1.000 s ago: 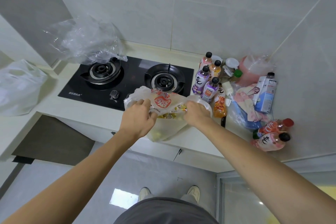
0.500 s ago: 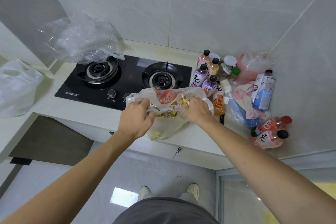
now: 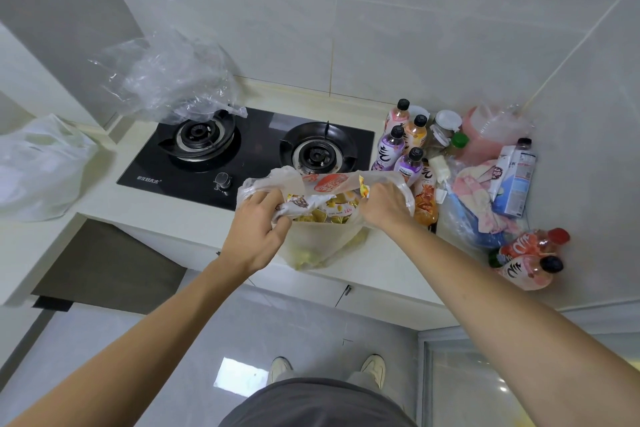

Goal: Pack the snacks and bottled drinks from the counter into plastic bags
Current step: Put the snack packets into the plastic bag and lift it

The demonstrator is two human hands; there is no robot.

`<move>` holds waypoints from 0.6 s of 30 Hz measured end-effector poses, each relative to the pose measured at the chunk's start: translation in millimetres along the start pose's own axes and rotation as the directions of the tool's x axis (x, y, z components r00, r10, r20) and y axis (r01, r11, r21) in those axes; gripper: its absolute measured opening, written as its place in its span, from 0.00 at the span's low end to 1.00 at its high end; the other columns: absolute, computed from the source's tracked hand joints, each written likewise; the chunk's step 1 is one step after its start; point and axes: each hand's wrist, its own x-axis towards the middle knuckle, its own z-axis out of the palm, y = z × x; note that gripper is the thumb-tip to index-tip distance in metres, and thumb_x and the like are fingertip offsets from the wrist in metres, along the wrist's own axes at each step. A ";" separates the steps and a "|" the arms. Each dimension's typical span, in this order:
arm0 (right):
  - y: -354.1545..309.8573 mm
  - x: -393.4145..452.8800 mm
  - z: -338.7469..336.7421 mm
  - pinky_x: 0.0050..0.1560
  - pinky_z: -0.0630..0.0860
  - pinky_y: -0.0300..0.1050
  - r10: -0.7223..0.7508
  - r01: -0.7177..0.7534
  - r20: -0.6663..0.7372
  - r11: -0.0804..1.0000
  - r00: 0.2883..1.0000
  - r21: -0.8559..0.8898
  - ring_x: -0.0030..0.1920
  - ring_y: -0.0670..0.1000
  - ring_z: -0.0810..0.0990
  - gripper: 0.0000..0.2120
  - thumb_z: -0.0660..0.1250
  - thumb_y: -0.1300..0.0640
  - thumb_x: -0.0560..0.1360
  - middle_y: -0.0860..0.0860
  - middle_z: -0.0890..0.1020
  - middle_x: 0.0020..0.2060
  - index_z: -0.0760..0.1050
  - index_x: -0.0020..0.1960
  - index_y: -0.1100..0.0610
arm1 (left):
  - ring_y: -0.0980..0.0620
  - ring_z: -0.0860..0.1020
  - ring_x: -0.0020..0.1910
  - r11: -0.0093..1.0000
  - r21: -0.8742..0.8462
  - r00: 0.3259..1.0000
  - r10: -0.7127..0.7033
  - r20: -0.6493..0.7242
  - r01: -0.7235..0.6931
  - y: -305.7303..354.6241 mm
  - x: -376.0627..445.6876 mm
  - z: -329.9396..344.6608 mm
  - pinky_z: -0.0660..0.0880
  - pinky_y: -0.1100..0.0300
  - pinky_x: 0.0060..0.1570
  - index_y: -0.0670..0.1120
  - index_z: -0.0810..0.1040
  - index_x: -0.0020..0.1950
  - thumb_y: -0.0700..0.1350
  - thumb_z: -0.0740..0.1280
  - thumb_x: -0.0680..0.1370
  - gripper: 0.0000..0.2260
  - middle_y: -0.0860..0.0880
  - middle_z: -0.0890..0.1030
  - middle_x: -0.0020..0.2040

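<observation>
My left hand is closed on the left side of the mouth of a translucent plastic bag; my right hand is closed on the right side of the same mouth. The bag sits at the front edge of the counter, its lower part hanging over that edge, just in front of the right burner of the black gas hob. Snack packets, yellow and white, fill the bag and show at its opening.

Upright bottled drinks with black caps stand grouped just right of the hob, near the back wall. One orange bottle lies beside my right hand, touching the bag's right side. Two more bottles lie on their sides at the front right corner of the counter. A blue and white carton leans among loose wrappers near the right wall.

A crumpled clear bag rests over the left burner at the hob's back left corner. A white bag sits on the counter's far left section.
</observation>
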 end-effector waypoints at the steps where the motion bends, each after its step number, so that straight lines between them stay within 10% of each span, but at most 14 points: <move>1: 0.3 0.8 0.3 0.28 0.65 0.42 -0.005 0.005 -0.001 1.000 1.000 -0.023 0.40 0.55 0.77 0.10 0.70 0.53 0.81 0.53 0.76 0.37 0.78 0.47 0.60 | 0.49 0.68 0.43 1.000 -0.028 1.000 -0.003 -0.006 0.003 0.6 -1.0 -1.8 0.63 0.54 0.40 0.45 0.66 0.41 0.45 0.59 0.74 0.05 0.51 0.72 0.39; 8: -1.6 -0.3 -5.7 0.44 0.72 0.51 0.001 0.013 0.067 0.980 0.998 -0.197 0.57 0.64 0.79 0.15 0.65 0.53 0.82 0.62 0.69 0.70 0.76 0.63 0.62 | 0.48 0.74 0.61 0.998 0.031 0.998 0.055 -0.021 -0.054 -8.4 -5.9 -3.1 0.66 0.58 0.61 0.41 0.76 0.49 0.42 0.62 0.76 0.06 0.47 0.80 0.59; 13: -9.3 -5.4 -4.5 0.43 0.73 0.52 -0.184 0.220 0.152 0.937 0.971 -0.270 0.54 0.60 0.80 0.11 0.64 0.55 0.83 0.57 0.78 0.58 0.75 0.62 0.59 | 0.43 0.71 0.47 0.962 0.259 0.987 -0.115 0.116 0.082 -9.9 8.5 14.2 0.71 0.45 0.54 0.45 0.67 0.43 0.48 0.57 0.76 0.07 0.48 0.76 0.45; 18: -19.6 -8.3 7.4 0.46 0.75 0.51 -0.211 0.247 0.164 0.940 0.964 -0.238 0.54 0.61 0.81 0.09 0.64 0.54 0.83 0.57 0.80 0.50 0.76 0.58 0.58 | 0.39 0.73 0.57 0.911 0.407 0.957 -0.179 0.229 0.073 -3.1 30.9 39.7 0.72 0.45 0.54 0.45 0.67 0.52 0.49 0.58 0.82 0.07 0.42 0.77 0.57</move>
